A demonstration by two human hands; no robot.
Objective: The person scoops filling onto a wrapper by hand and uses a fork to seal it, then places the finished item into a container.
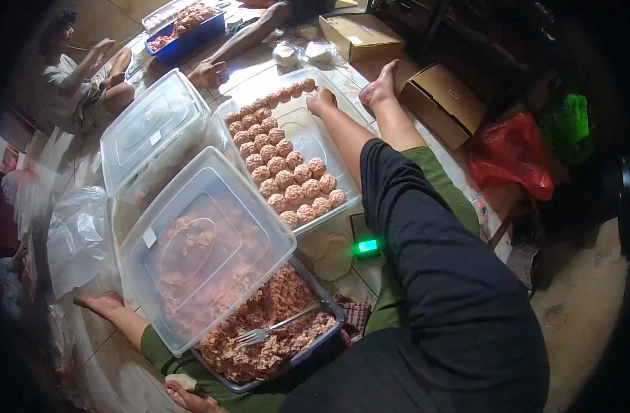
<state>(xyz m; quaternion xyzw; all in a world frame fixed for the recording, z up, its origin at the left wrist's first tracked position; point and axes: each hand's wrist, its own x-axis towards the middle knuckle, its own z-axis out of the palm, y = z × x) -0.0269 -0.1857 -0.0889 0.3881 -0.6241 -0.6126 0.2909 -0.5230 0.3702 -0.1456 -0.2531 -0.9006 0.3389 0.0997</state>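
My right hand (322,100) reaches over a clear plastic tray (327,139), fingers curled beside the last ball (308,85) of the far row. Whether they grip a ball is hidden. Rows of rough pinkish balls (277,164), apparently of minced filling, fill the tray's left and near sides. At the lower left, my left hand (188,398) holds a pale, thin wrapper (181,381). Before me, a dark tub (338,322) contains minced filling (289,294), with a metal fork (255,335) lying on it. A translucent lid (206,248) covers much of the tub.
Another lidded plastic box (152,129) stands left of the tray. Pale round wrappers (333,258) lie near a small device with a lit green display (366,246). Cardboard boxes (444,100) and a red plastic bag (513,155) are at right. Co-workers sit near a blue tub (191,36).
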